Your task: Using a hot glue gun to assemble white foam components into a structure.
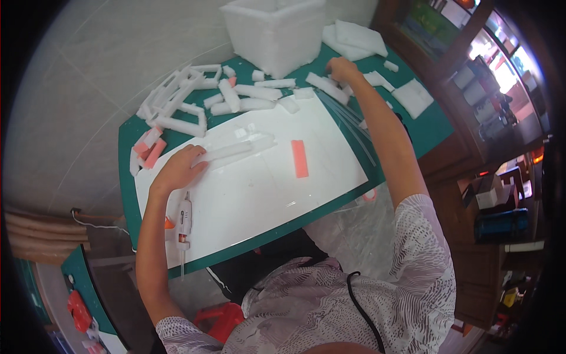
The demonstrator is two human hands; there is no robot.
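Observation:
My left hand [178, 167] rests on the white board [247, 200], fingers stretched out and apart. Its fingertips are beside the near end of a long white foam strip [230, 151]. My right hand [343, 71] reaches to the far right among white foam pieces, its fingers curled downward. Whatever they pinch is hidden, and a white foam bar [328, 87] lies just below them. A flat pink foam block [300, 158] sits alone on the board. Near my left forearm lies a white glue gun [184, 218] with a glue stick in its end.
A white foam box [274, 35] stands at the back of the green table [433, 127]. Foam frames [171, 97] and loose strips crowd the far left, with pink blocks [150, 144] nearby. Clear glue sticks [354, 124] lie along the board's right edge, and foam slabs [413, 97] beyond.

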